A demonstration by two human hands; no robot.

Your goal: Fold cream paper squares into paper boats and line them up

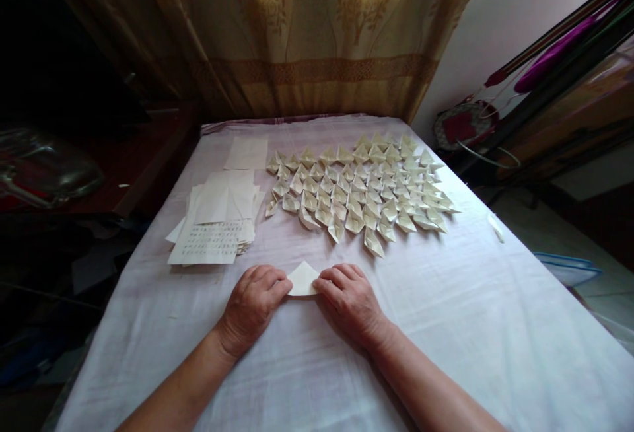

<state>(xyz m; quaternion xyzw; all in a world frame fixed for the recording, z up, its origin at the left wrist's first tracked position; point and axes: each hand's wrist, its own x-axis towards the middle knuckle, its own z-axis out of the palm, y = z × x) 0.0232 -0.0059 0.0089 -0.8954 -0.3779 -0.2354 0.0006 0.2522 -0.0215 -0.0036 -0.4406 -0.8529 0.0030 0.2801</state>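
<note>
A small cream paper piece [302, 278], folded to a point, lies on the white cloth near the table's front. My left hand [252, 303] pinches its left corner with curled fingers. My right hand [349, 300] presses and grips its right corner, fingers bent. Beyond them, several finished folded paper boats [361, 184] are laid out in rows. A stack of flat paper sheets [218, 217], the top one printed with rows of characters, sits to the left of my left hand.
The white cloth [470, 326] covers the whole table. A single sheet [246, 153] lies at the back left. A patterned curtain [307, 29] hangs behind. Dark furniture stands left; rods and a red object [463, 125] lean at right.
</note>
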